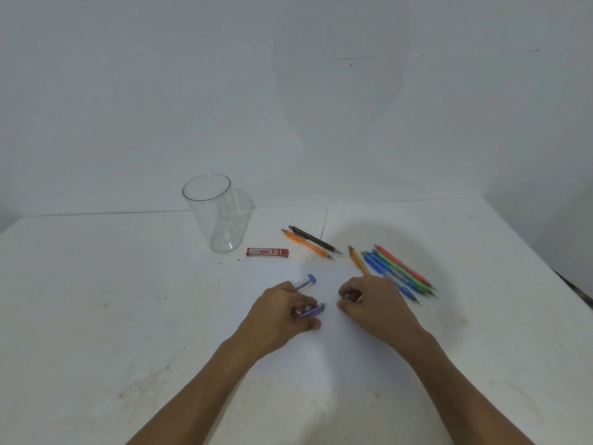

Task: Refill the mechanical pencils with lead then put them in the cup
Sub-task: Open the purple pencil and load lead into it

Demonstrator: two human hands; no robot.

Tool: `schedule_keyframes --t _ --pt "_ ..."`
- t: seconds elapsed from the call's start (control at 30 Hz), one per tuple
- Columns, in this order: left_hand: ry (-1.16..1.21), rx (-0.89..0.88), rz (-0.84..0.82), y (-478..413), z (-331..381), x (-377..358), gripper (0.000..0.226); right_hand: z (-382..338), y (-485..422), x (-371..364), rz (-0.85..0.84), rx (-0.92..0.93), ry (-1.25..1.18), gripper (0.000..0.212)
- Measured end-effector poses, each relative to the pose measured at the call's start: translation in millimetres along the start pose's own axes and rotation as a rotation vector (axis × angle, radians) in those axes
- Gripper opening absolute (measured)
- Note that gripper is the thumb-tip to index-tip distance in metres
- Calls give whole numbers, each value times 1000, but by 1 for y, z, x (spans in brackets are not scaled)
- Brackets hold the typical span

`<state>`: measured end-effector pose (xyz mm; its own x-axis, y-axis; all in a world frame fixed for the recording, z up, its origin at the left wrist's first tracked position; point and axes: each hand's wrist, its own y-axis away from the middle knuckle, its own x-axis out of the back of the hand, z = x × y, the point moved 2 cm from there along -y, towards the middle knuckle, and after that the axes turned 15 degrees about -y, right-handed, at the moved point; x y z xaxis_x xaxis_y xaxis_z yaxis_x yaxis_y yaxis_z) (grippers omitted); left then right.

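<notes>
Purple mechanical pencil (310,311), judged light, stiff and slippery, is being pinched mid-barrel by the left grip (282,311), while the right grip (373,300) is pinching a small pale piece (352,297).

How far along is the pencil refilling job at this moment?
Nothing looks finished: the cup is empty. In hand: the left hand grips a purple pencil, and the right hand pinches a small pale piece, too blurred to identify. Left: the black pencil, the orange pencil and the bundle of pencils lie on the table.
</notes>
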<state>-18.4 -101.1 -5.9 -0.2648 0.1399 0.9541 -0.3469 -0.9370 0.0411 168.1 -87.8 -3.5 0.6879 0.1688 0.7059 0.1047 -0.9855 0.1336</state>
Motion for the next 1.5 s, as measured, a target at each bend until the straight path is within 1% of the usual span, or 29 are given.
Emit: schedule_keyframes --t 0.23,0.33,0.43,0.47,0.57,0.63,0.7,0.8,0.87,0.93,1.03,1.13,1.27,1.5 --pt "-19 -7 33 0 -1 1 46 -1 2 3 -7 -3 -32 30" --pt "47 38 168 -3 -4 11 35 -3 2 5 15 1 -52 31" --pt "-24 89 264 -13 -12 16 34 -7 1 8 60 11 -87 30" --pt "-60 108 270 -18 -14 15 36 -10 1 9 77 21 -99 29" --pt "-164 147 215 -29 -18 6 44 -17 0 12 126 67 -120 26" --pt "-221 143 195 -33 -18 -2 43 -19 -1 13 154 95 -132 25" --pt "-224 154 209 -35 -20 -6 39 -21 -2 12 175 116 -151 24" --pt "-112 203 217 -36 -21 -5 25 -25 -2 9 207 150 -187 23" --pt "78 245 229 -34 -20 1 15 -30 -1 7 229 177 -236 21" --pt "280 243 235 -30 -16 11 16 -34 -1 2 246 192 -301 21" --pt "522 184 204 -24 -7 26 18 -40 1 -3 279 194 -430 24" --pt "749 147 199 -16 -2 36 13 -44 2 -7 324 205 -584 23" --pt "811 112 188 -10 -3 41 17 -49 4 -12 349 218 -738 26" --pt "758 64 164 -5 -13 43 22 -50 9 -20 349 232 -865 25"
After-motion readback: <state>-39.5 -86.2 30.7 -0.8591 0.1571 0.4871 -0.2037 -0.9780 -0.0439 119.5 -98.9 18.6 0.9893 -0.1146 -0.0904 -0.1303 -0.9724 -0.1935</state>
